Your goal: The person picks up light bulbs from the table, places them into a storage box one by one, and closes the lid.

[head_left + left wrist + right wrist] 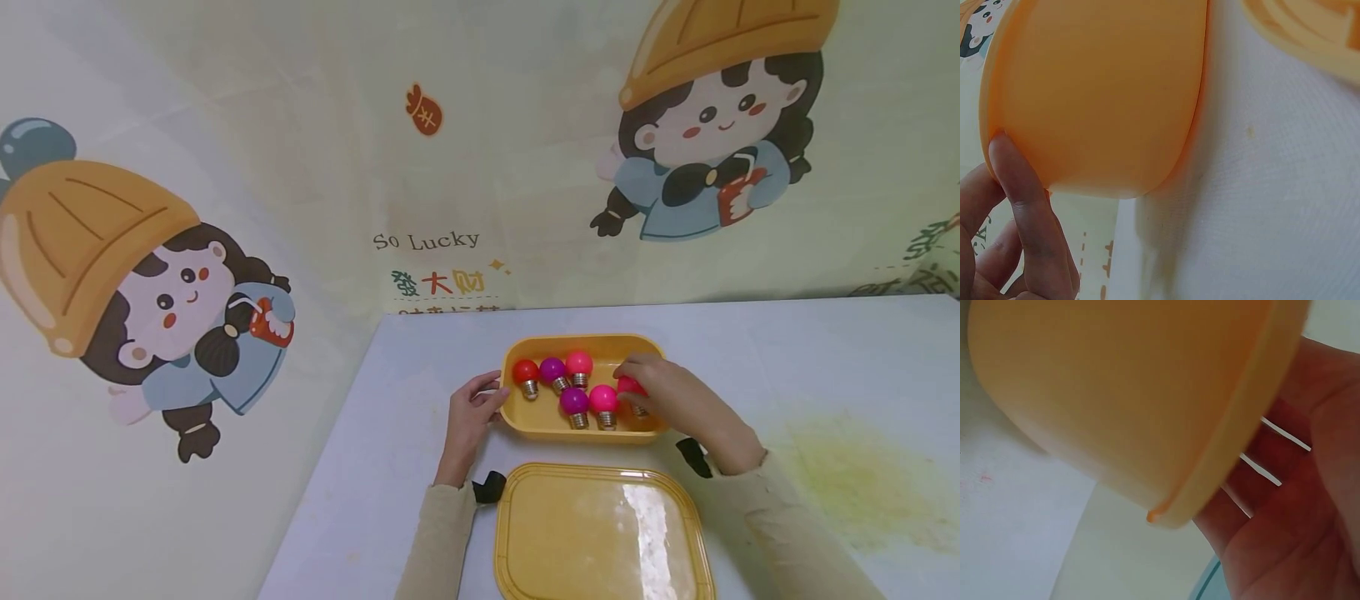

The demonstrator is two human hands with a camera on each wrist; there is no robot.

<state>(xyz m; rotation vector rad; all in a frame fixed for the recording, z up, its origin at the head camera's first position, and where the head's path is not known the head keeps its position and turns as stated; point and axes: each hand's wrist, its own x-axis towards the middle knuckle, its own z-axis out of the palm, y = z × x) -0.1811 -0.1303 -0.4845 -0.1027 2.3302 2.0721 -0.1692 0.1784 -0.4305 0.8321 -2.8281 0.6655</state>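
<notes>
A yellow oblong container (517, 422) holds several light bulbs with metal screw bases. At its left end my left hand (468, 417) grips the rim; in the left wrist view the thumb (1022, 187) lies against the outer wall. My right hand (663, 392) reaches over the right end and pinches a pinkish-red bulb (628, 386), partly hidden by the fingers. A red bulb (526, 372), a purple bulb (552, 370) and a pink bulb (579, 363) lie along the back. Another purple bulb (574, 402) and another pink bulb (603, 398) lie in front.
A flat yellow lid (570, 533) lies on the white table (330, 508) in front of the container, between the forearms. Behind and to the left stands a pale cloth backdrop (525, 150) with cartoon figures. A yellowish stain (855, 475) marks the table at right.
</notes>
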